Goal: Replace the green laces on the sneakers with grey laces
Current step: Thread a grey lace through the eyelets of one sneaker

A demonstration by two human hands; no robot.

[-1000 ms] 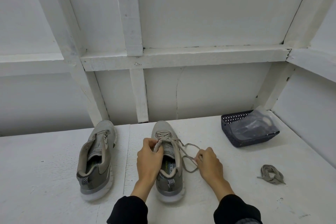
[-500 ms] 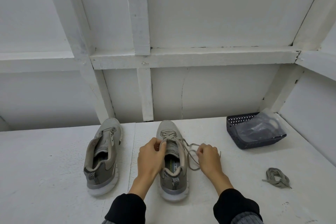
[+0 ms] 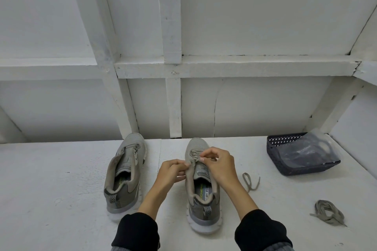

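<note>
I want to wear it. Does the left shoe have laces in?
No. The left sneaker shows bare eyelets and an open tongue, no lace.

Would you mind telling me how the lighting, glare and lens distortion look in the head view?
Head view: the light is soft and even, with only faint shadows beside the sneakers; the plastic bag in the basket shows mild glare, hiding its contents; the wide lens bends the wall beams outward; the hands and lace stay fairly sharp.
</note>
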